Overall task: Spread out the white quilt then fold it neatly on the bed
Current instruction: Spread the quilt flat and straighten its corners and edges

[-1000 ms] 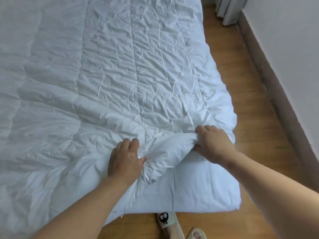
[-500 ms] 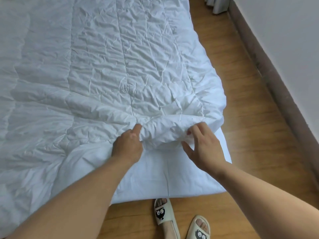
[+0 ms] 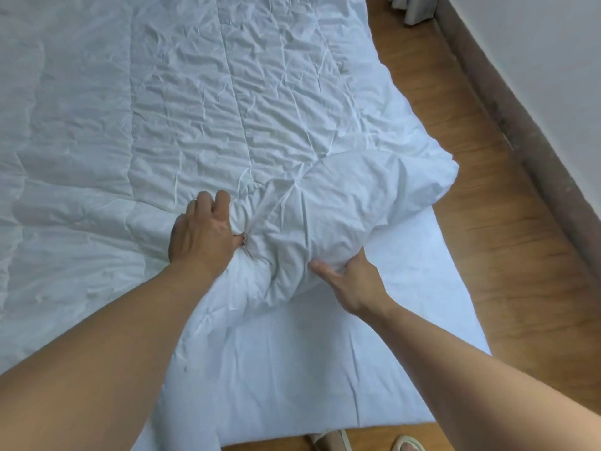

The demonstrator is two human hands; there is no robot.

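The white quilt [image 3: 182,118] lies wrinkled over most of the bed, its near right corner bunched up into a raised mound. My left hand [image 3: 203,232] grips the quilt's edge at the mound's left side, fingers curled over the fabric and thumb tucked into a fold. On the mound's lower right my right hand [image 3: 349,281] holds the lifted edge from below, the thumb showing and the fingers hidden under the fabric. Bare white mattress sheet [image 3: 325,369] shows in front of the mound.
Wooden floor [image 3: 507,255] runs along the bed's right side, bounded by a dark baseboard and a white wall [image 3: 553,60]. A curtain hem [image 3: 413,11] hangs at the top right. My slippered feet [image 3: 331,442] stand at the bed's near edge.
Both hands have pushed the quilt's corner farther up the bed, so the mound is bigger and more bare sheet shows. My right hand went from on top of the edge to under it.
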